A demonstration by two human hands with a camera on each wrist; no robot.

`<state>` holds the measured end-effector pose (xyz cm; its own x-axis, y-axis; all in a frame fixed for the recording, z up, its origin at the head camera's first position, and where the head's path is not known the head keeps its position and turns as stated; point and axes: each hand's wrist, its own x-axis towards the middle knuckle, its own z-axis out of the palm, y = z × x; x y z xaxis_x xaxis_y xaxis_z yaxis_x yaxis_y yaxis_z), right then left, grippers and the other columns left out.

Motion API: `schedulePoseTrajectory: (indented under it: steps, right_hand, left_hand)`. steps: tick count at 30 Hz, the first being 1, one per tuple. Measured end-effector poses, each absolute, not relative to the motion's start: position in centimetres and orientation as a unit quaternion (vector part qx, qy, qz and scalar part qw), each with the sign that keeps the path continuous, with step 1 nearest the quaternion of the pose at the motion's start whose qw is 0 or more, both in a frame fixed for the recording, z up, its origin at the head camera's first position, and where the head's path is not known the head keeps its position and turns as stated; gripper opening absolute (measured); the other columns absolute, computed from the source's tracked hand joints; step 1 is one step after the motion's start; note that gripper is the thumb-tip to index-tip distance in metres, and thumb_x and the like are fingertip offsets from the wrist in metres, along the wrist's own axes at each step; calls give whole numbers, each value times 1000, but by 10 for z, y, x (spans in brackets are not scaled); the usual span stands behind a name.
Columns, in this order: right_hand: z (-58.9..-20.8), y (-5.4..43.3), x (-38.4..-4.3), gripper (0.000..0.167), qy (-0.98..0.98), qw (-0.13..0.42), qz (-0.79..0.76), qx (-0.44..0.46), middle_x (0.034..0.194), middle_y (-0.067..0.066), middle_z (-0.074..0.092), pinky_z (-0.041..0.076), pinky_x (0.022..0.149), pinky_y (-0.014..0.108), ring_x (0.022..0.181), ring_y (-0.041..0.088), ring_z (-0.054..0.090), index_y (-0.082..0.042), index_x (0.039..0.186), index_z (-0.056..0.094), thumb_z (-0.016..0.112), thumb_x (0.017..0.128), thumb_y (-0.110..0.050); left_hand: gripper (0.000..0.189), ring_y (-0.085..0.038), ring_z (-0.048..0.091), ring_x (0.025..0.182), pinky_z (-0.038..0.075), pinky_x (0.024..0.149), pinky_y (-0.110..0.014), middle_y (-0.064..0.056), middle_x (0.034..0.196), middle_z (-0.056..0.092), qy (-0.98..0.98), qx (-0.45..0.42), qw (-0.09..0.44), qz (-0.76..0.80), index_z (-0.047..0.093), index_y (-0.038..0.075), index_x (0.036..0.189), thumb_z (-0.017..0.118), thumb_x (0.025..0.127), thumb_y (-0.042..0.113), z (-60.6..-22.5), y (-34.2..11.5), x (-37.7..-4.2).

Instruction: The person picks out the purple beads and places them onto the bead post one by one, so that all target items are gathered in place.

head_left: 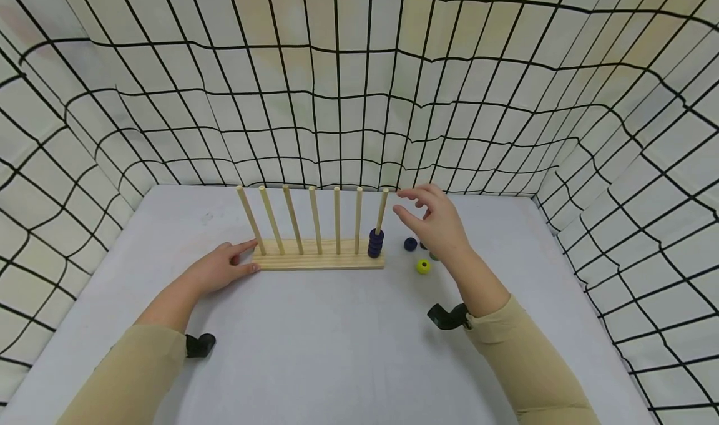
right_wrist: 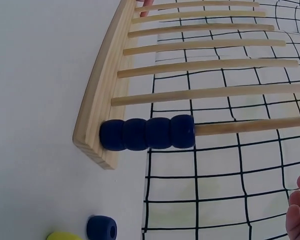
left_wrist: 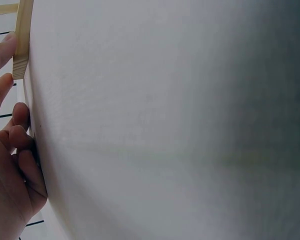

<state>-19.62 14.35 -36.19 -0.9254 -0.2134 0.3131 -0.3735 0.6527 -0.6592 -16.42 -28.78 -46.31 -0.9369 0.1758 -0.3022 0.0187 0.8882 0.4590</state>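
- Threading beads onto the wooden rack [head_left: 320,264] looks like the step in hand: four blue beads [head_left: 376,243] sit stacked on its rightmost peg [head_left: 382,210], the other six pegs bare.
- The right hand [head_left: 435,222] hovers beside that peg's tip, its grip apart, nothing visible between thumb and forefinger.
- The left hand [head_left: 219,268] touches the rack's left end with thumb and forefinger extended, probably steadying it.
- Next, I'd say, calls for pinching the loose blue bead [head_left: 410,244], hole aligned with the peg.
- Near it on the bench [head_left: 314,344], a yellow bead [head_left: 423,266] could get knocked; a greenish piece [head_left: 433,256] is partly hidden behind the right hand.
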Motion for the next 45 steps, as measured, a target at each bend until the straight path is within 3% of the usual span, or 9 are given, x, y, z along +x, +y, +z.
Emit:
schedulePoseTrajectory:
  steps: [11, 19, 33, 45]
  right_hand:
    - [-372, 168, -196, 34, -914, 103, 358, 159, 116, 1, 58, 45, 75, 37, 91, 20, 52, -17, 121, 69, 69, 94, -37]
    - [-379, 187, -196, 36, -930, 86, 330, 139, 120, 0, 58, 46, 80, 40, 103, 23, 52, -18, 122, 69, 68, 94, -41]
    - [-393, 220, -188, 34, -943, 67, 308, 111, 122, 5, 58, 46, 82, 42, 106, 26, 51, -17, 124, 68, 69, 95, -34]
    - [-412, 247, -184, 37, -952, 59, 284, 95, 120, 7, 57, 46, 83, 45, 106, 28, 52, -15, 126, 67, 66, 96, -37]
  left_hand:
    - [79, -21, 41, 74, 32, 67, -38, -8, 90, 41, 958, 47, 171, 227, 35, 15, 155, 61, 93, 56, -464, -288, -165]
    - [80, -21, 41, 75, 32, 67, -38, -9, 90, 42, 957, 49, 174, 227, 34, 14, 155, 62, 93, 55, -464, -287, -166]
    - [79, -21, 41, 74, 32, 66, -37, -8, 88, 41, 958, 48, 168, 228, 35, 14, 155, 61, 93, 56, -463, -287, -165]
    - [80, -21, 40, 73, 31, 65, -37, -8, 89, 41, 957, 48, 168, 233, 35, 14, 155, 62, 93, 56, -464, -287, -164]
